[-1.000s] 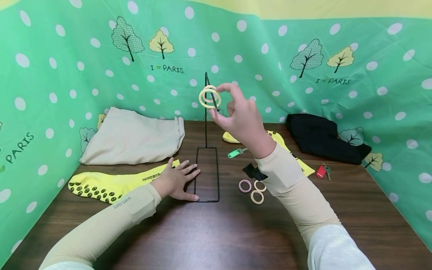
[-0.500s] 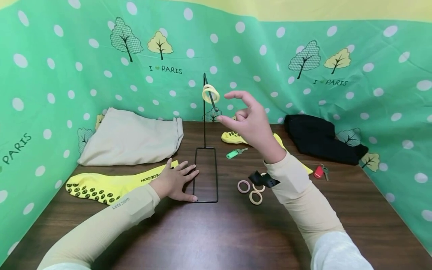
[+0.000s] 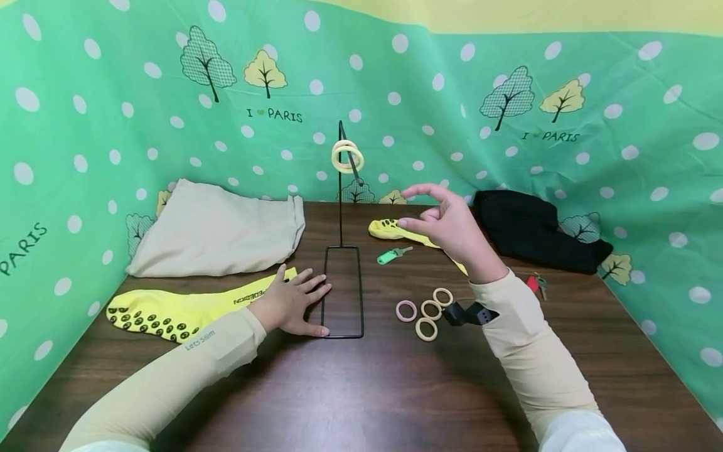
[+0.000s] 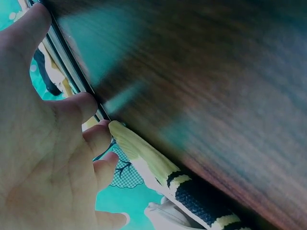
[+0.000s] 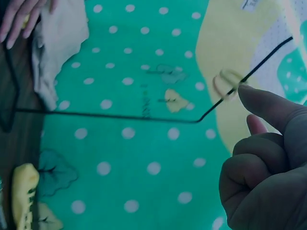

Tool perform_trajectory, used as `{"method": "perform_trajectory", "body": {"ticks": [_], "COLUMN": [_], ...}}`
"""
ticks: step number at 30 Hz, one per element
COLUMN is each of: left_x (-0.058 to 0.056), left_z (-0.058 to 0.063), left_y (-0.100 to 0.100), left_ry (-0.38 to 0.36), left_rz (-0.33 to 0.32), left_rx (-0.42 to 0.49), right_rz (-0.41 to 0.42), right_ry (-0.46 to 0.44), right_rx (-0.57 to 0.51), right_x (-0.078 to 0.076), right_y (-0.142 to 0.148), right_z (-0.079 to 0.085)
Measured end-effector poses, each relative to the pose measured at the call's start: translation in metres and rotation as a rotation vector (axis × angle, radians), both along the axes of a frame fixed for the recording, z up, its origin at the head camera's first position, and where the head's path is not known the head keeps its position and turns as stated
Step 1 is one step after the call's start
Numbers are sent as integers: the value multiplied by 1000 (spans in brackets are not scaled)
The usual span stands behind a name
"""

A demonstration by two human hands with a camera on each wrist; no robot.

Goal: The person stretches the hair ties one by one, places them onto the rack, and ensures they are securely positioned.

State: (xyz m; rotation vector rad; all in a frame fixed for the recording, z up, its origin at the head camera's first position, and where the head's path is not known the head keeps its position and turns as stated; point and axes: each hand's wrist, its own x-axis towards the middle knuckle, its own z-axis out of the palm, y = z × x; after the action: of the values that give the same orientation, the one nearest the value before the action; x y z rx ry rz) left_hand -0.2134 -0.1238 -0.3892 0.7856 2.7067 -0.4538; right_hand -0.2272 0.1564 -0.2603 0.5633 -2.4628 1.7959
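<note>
A black wire stand (image 3: 362, 295) has a rectangular base, an upright rod and an arm slanting toward me. Two pale rings (image 3: 346, 171) hang on that arm, one overlapping the other. My left hand (image 3: 290, 306) rests spread on the table, its fingertips and thumb at the base's left side. My right hand (image 3: 449, 229) is held in the air, right of and below the arm tip. Its thumb and index finger stand apart with nothing between them; the other fingers are curled. Below it, a purple ring (image 3: 406, 321) and three beige rings (image 3: 426, 339) lie together on the table.
One yellow sock (image 3: 164, 307) lies at left, another (image 3: 386, 230) behind the right hand. A green-tagged key (image 3: 388, 256) lies right of the stand. Off-white cloth (image 3: 220, 232) and black cloth (image 3: 525, 229) lie at the back. A red-tagged key (image 3: 533, 283) is partly hidden by my right arm.
My right hand has let go of the front pale ring, now hanging on the arm, and moved right and down. The left hand stays on the stand's base.
</note>
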Motion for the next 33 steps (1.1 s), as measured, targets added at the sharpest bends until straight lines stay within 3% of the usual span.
{"method": "perform_trajectory", "body": {"ticks": [20, 25, 33], "left_x": [0, 0, -1], "left_z": [1, 1, 1], "left_y": [-1, -1, -1], "left_ry": [-19, -23, -29], "left_rz": [3, 3, 1], "left_rx": [19, 15, 29], "right_rz": [61, 114, 276], "right_ry": [-352, -450, -586], "right_rx": [135, 218, 302], "right_x": [-15, -17, -20], "right_y": [60, 77, 104], "right_z": [-61, -77, -106]}}
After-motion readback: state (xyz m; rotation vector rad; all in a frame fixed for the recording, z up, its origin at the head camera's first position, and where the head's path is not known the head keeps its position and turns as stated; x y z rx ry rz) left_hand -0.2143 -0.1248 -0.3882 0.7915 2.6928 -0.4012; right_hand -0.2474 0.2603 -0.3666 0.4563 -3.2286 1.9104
